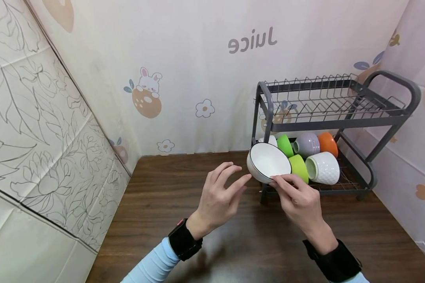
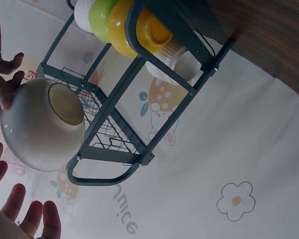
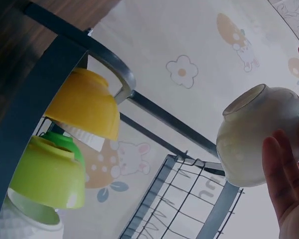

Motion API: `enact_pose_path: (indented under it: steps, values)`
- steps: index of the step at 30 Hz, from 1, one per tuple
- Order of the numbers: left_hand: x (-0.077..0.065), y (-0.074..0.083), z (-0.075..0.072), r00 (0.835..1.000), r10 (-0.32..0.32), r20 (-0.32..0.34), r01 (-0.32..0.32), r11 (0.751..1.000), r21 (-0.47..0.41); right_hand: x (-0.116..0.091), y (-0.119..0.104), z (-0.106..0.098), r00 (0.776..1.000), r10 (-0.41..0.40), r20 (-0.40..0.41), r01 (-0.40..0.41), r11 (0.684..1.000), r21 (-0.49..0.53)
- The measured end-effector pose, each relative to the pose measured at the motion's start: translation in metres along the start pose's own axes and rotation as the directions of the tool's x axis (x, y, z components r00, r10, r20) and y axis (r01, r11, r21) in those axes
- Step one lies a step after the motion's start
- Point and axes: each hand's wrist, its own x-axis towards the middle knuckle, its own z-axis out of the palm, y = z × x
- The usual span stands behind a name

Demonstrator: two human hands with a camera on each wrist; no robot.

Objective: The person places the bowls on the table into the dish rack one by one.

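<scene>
A white bowl (image 1: 270, 160) with a thin dark rim hangs in the air in front of the dish rack's left end, tilted so its inside faces the head camera. My right hand (image 1: 299, 198) pinches the near edge of the bowl between thumb and fingers. To the left is my left hand (image 1: 221, 194), fingers spread and slightly bent, fingertips close to the bowl's side and holding nothing. In the left wrist view, the bowl's foot ring (image 2: 66, 103) shows, with a gap between the bowl and the left fingers (image 2: 52, 219).
The dark two-tier dish rack (image 1: 340, 124) stands at the right on a brown wooden table (image 1: 170, 188). Its lower tier carries several bowls and cups, among them a lime bowl (image 1: 299, 168), a white textured cup (image 1: 325, 168) and a yellow bowl (image 3: 84, 102). A patterned curtain (image 1: 198, 70) hangs behind.
</scene>
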Motion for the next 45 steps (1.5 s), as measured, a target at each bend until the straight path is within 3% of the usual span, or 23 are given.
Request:
enact_pose_path:
  steps: [12,27,32,37,45]
  values:
    - [-0.001,0.001,0.001,1.000,0.004,-0.004,-0.004,1.000,-0.013,-0.004,0.010,-0.010,0.997,0.039,-0.071,-0.041,0.999,-0.016]
    - [0.000,0.001,0.004,1.000,0.003,0.016,-0.003,1.000,-0.030,-0.014,0.034,-0.025,0.978,0.169,-0.124,-0.171,0.985,-0.004]
    - [0.000,0.001,0.005,1.000,0.001,0.028,0.000,0.999,-0.033,-0.016,0.041,-0.032,0.967,0.229,-0.108,-0.231,0.973,-0.014]
    - [0.000,0.001,0.005,0.999,-0.012,0.044,0.013,0.999,-0.034,-0.016,0.050,-0.038,0.946,0.301,-0.121,-0.304,0.953,-0.008]
    - [-0.002,0.000,0.005,0.997,-0.023,0.077,0.026,0.999,-0.036,-0.022,0.070,-0.048,0.879,0.449,-0.163,-0.429,0.892,0.144]
